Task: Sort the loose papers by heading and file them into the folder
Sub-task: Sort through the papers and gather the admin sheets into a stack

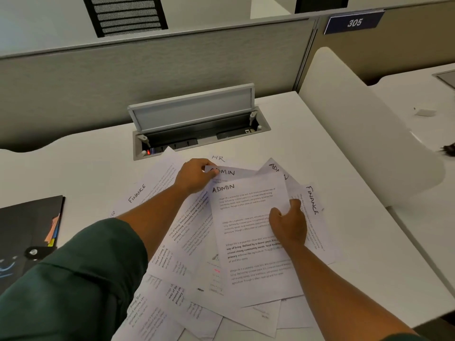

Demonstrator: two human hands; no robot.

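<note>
White sheets (248, 232) read ADMIN, FINANCE, HR; sign (353, 22) reads 305.

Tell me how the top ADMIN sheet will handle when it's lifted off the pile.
The top ADMIN sheet is a single thin page, so probably light and floppy. It lies on loose overlapping papers, so it may slide. The right hand grips one edge; the far corner will likely droop.

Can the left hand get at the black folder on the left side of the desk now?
Probably not at once: the left hand pinches an ADMIN sheet. The black folder lies uncovered beside that arm, so once the sheet is released the way looks free.
</note>
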